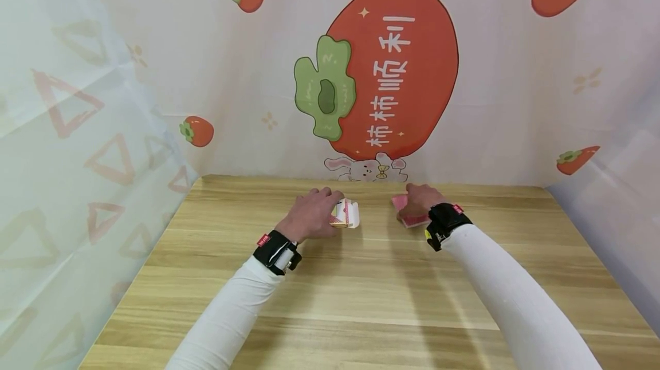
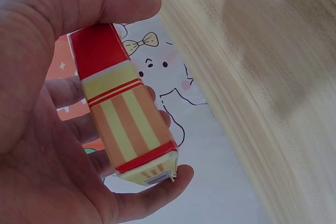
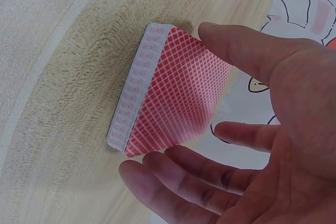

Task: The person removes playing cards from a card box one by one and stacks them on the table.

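Note:
My left hand point(image 1: 313, 213) holds a card box point(image 2: 128, 114), thumb across its upper part and fingers behind it. In the left wrist view its narrow side shows red at the top, with orange and cream stripes below. A white end flap on the box stands out to the right in the head view. Over a deck of playing cards point(image 3: 176, 95) with a red-and-white checkered back is my right hand point(image 1: 420, 201). The deck lies on the table, its stacked edges slightly slanted. The right thumb is near one edge and the loosely bent fingers are near the opposite one.
The wooden table point(image 1: 361, 301) ends at a white cloth backdrop point(image 1: 495, 101) printed with persimmons and a rabbit. Cloth also hangs at the left and right sides. Both hands work near the table's far edge, with a gap between them.

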